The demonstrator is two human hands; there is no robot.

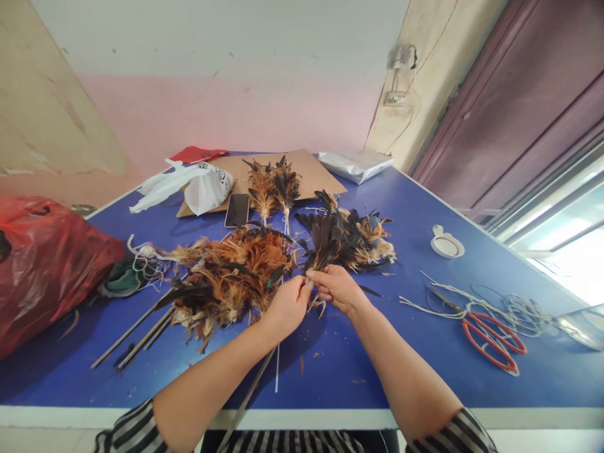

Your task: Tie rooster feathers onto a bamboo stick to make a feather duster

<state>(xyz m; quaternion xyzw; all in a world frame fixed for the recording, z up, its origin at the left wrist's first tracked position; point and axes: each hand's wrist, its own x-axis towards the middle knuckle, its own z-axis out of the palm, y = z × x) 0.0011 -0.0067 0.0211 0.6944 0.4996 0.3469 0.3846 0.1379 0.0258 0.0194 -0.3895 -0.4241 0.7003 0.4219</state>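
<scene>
My left hand (289, 307) is closed, with its thumb and finger pinching at the base of a bunch of dark feathers (326, 242). A thin stick (250, 397) runs from under this hand past the table's near edge. Closed beside it, my right hand (338, 286) pinches the same feather base, its fingertips almost touching the left thumb. Exactly what lies between the fingertips is hidden. Left of my hands spreads a pile of brown and black feathers (236, 267). Beyond the right hand lies another pile of dark and tan feathers (370, 236).
On the blue table (330, 371) lie red-handled scissors (491, 343), tangled string (523, 314), a tape roll (447, 245), a phone (236, 210) and several sticks (141, 343). Tied feather bundles (274, 185) rest on cardboard (311, 173). A red plastic bag (51, 270) stands left.
</scene>
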